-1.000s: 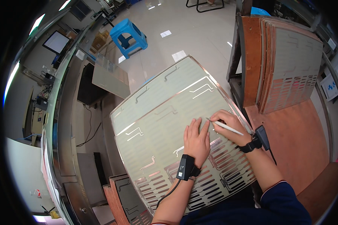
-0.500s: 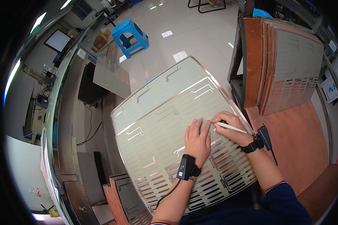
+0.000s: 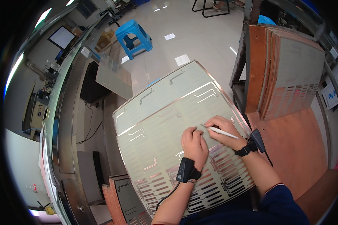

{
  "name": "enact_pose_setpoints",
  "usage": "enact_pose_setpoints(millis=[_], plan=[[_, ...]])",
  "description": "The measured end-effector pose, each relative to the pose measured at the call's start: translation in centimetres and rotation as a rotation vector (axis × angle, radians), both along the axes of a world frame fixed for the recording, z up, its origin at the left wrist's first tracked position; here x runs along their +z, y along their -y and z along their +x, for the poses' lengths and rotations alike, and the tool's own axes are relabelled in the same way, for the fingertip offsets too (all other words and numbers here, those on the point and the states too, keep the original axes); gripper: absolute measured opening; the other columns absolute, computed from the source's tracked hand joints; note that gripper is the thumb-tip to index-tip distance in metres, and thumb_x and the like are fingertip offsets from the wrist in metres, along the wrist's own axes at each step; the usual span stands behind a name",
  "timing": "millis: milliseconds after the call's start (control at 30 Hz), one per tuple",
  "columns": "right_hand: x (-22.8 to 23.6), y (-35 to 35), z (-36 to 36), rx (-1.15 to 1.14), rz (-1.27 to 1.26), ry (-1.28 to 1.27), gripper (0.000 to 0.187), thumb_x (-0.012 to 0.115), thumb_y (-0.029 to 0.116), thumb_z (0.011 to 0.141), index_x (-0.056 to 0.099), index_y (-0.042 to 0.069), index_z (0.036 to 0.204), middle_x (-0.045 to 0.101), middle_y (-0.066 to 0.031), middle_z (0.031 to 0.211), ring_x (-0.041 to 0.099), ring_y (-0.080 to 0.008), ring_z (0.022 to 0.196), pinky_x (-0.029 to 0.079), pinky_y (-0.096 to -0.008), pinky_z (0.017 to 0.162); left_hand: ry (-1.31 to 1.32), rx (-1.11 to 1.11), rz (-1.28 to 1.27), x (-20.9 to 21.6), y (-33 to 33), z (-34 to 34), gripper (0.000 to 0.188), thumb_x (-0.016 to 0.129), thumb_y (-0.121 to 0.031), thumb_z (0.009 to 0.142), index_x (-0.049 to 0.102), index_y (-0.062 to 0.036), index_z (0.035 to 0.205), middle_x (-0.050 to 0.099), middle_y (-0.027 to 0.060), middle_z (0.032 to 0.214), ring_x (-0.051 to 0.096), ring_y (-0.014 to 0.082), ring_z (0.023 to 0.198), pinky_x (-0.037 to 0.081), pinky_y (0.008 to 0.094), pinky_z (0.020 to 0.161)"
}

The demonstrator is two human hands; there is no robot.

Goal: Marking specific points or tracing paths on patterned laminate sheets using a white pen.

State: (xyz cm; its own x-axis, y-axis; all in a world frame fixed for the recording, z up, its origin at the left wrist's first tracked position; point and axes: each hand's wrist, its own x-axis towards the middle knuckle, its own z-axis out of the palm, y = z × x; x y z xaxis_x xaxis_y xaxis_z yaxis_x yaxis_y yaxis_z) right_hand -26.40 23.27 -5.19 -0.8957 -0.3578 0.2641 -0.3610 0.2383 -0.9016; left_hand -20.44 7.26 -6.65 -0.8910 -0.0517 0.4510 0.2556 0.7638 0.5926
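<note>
A large pale grey-green circuit board panel [image 3: 210, 109] with copper lines and slotted patterns lies tilted in front of me. My right hand [image 3: 222, 129] pinches a slim white pen-shaped tool [image 3: 224, 132] over the panel's middle right. The tool's thin dark tip points left, low over the surface; whether it touches cannot be told. Just left of that tip, my left hand [image 3: 194, 145] rests on the panel, fingers curled in, fingertips partly hidden. Nothing shows in it. Each wrist wears a black strapped device with a cable.
Similar panels [image 3: 298, 71] stand stacked on a reddish-brown board [image 3: 293, 146] at right. More panels [image 3: 127, 195] stand at lower left. One panel [image 3: 114, 77] leans by the long bench [image 3: 69, 123]. A blue stool [image 3: 135, 37] stands on the floor beyond.
My left fingers have drawn back from lying stretched out to being curled in. My right hand with the white tool has shifted slightly left. The whole view has moved a little.
</note>
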Motion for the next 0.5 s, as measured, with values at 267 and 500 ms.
enact_pose_setpoints(millis=[267, 500], plan=[[-0.5, 0.75, -0.81, 0.083, 0.0, -0.078, 0.019, 0.064, 0.011, 0.085, 0.063, -0.001, 0.101, 0.065, -0.0142, 0.099, 0.065, -0.0321, 0.094, 0.051, -0.0359, 0.084, -0.006, 0.01, -0.05, 0.17, -0.12, 0.08, 0.031, 0.061, 0.001, 0.084, 0.066, -0.0002, 0.115, 0.059, 0.0206, 0.121, 0.055, 0.04, 0.115, 0.043, 0.0487, 0.1], [-0.3, 1.03, -0.83, 0.077, -0.025, -0.03, 0.017, 0.063, 0.009, 0.086, 0.064, -0.001, 0.1, 0.066, -0.0135, 0.099, 0.066, -0.0295, 0.095, 0.051, -0.0355, 0.084, 0.011, 0.016, -0.063, 0.44, -0.26, 0.05, 0.035, 0.061, 0.0, 0.085, 0.066, 0.0001, 0.12, 0.058, 0.02, 0.122, 0.054, 0.0405, 0.117, 0.042, 0.0496, 0.102]])
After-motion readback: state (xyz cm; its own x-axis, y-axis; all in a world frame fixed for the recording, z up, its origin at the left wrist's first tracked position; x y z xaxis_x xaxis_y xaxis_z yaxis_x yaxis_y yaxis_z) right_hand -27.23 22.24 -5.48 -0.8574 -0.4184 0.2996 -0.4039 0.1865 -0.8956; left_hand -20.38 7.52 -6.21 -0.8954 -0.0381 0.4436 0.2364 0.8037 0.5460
